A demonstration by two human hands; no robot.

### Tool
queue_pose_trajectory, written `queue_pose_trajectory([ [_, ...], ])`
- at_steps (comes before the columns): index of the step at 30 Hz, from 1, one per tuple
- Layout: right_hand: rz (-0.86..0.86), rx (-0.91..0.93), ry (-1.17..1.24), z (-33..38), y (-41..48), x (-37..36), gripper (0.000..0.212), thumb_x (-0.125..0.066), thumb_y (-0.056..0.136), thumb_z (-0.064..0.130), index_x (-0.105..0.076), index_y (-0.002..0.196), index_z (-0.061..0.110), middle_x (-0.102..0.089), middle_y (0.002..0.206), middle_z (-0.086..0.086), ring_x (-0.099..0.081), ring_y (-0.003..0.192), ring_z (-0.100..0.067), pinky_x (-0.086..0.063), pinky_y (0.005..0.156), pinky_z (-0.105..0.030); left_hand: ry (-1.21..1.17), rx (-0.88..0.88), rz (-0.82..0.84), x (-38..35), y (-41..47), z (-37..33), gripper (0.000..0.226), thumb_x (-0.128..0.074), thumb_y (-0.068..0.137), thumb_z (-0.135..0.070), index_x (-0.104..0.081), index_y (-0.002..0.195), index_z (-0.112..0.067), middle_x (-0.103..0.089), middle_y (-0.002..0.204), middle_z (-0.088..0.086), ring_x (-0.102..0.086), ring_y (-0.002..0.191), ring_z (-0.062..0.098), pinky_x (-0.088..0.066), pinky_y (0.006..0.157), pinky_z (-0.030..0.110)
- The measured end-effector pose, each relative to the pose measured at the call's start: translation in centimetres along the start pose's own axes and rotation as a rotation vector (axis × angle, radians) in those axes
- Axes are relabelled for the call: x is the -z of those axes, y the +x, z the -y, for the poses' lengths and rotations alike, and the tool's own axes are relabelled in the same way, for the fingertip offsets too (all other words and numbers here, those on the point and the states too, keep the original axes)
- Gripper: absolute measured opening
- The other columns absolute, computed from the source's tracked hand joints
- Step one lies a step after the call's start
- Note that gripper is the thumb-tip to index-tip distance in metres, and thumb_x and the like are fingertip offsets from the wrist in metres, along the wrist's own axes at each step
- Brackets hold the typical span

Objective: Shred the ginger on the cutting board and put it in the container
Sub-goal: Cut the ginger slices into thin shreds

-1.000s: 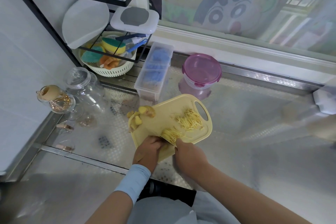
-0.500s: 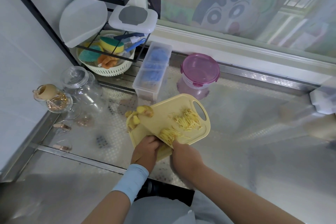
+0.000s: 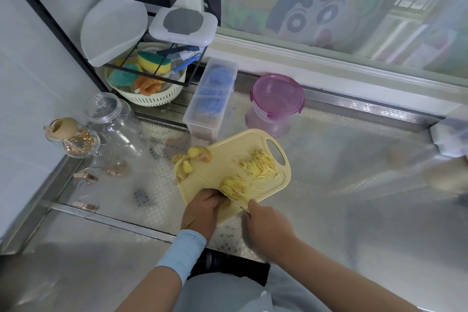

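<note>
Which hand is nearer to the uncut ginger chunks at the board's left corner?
Left. The left hand rests on the board just short of the ginger chunks; the right hand is farther off, at the board's near edge.

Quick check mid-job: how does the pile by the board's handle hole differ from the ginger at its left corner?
The pile is thin, pale yellow shreds; the corner ginger is thick, knobbly chunks with browner patches. The pile lies spread well inside the board; the corner ginger crowds the edge, and some pieces seem to overhang it. Both rest on the same board.
</note>
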State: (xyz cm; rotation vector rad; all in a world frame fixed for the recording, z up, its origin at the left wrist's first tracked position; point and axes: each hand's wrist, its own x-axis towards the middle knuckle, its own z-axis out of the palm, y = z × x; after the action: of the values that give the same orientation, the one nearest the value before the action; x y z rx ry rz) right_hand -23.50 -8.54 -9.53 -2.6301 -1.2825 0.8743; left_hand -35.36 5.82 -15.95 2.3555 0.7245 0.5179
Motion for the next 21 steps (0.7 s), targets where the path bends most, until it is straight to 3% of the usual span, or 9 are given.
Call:
queue_pose_trajectory([
  [4, 0.024, -0.009, -0.040, 0.4, 1.0, -0.4, 0.005, -0.039, 0.101, 0.021, -0.042, 0.105, 0.019, -0.052, 0.080, -0.001, -0.053, 0.069, -0.024, -0.040, 0.060, -0.034, -0.073, 0.145, 0.070, 0.0, 0.0, 0.2, 0.022, -0.058, 0.091, -0.017, -0.075, 0.095, -0.029, -0.060, 0.101, -0.020, -0.043, 0.098, -0.020, -0.027, 0.086, -0.003],
  [6, 0.037, -0.010, -0.047, 0.7, 1.6, -0.4, 0.004, -0.042, 0.098, 0.015, -0.041, 0.100, 0.018, -0.052, 0.081, -0.002, -0.054, 0.069, -0.026, -0.042, 0.060, -0.035, -0.090, 0.165, 0.075, 0.1, 0.2, 0.1, 0.025, -0.057, 0.091, -0.017, -0.072, 0.094, -0.038, -0.052, 0.100, -0.032, -0.039, 0.100, -0.026, -0.028, 0.084, -0.002],
  [8, 0.054, -0.016, -0.046, 0.9, 2.1, -0.3, 0.008, -0.044, 0.095, 0.014, -0.042, 0.102, 0.017, -0.055, 0.083, -0.003, -0.056, 0.070, -0.027, -0.047, 0.060, -0.036, -0.083, 0.146, 0.095, 0.2, 0.2, -0.1, 0.028, -0.053, 0.091, -0.018, -0.068, 0.095, -0.042, -0.055, 0.101, -0.029, -0.041, 0.101, -0.022, -0.030, 0.083, 0.001],
  [11, 0.056, -0.016, -0.045, 0.8, 2.3, -0.1, 0.014, -0.045, 0.096, 0.016, -0.045, 0.110, 0.016, -0.056, 0.085, -0.003, -0.055, 0.071, -0.027, -0.049, 0.061, -0.037, -0.039, 0.095, 0.083, -0.2, 0.0, 0.3, 0.027, -0.052, 0.090, -0.014, -0.071, 0.096, -0.033, -0.060, 0.100, -0.011, -0.043, 0.100, -0.015, -0.032, 0.081, 0.005],
  [15, 0.020, 0.008, -0.028, 0.7, 1.6, -0.1, 0.004, -0.042, 0.099, 0.020, -0.039, 0.101, 0.019, -0.047, 0.074, 0.002, -0.049, 0.063, -0.022, -0.039, 0.057, -0.034, -0.068, 0.093, 0.028, 0.0, -0.1, 0.2, 0.020, -0.055, 0.090, -0.017, -0.074, 0.092, -0.021, -0.055, 0.095, -0.017, -0.042, 0.099, -0.020, -0.030, 0.083, -0.001],
  [18, -0.005, 0.015, -0.022, 0.6, 0.5, -0.5, 0.004, -0.036, 0.102, 0.024, -0.037, 0.101, 0.020, -0.048, 0.072, 0.001, -0.047, 0.060, -0.021, -0.037, 0.056, -0.034, -0.047, -0.028, 0.005, 0.4, 0.0, -0.5, 0.021, -0.051, 0.086, -0.021, -0.071, 0.093, -0.020, -0.057, 0.098, -0.010, -0.050, 0.094, 0.004, -0.032, 0.083, 0.005],
  [21, -0.024, 0.000, -0.028, 0.4, 0.0, -0.9, 0.012, -0.040, 0.100, 0.021, -0.042, 0.112, 0.019, -0.058, 0.079, -0.003, -0.057, 0.067, -0.027, -0.047, 0.059, -0.038, -0.037, -0.021, -0.031, 0.2, 0.0, -0.3, 0.021, -0.052, 0.084, -0.018, -0.071, 0.091, -0.017, -0.052, 0.102, -0.009, -0.049, 0.092, 0.012, -0.027, 0.085, -0.002],
])
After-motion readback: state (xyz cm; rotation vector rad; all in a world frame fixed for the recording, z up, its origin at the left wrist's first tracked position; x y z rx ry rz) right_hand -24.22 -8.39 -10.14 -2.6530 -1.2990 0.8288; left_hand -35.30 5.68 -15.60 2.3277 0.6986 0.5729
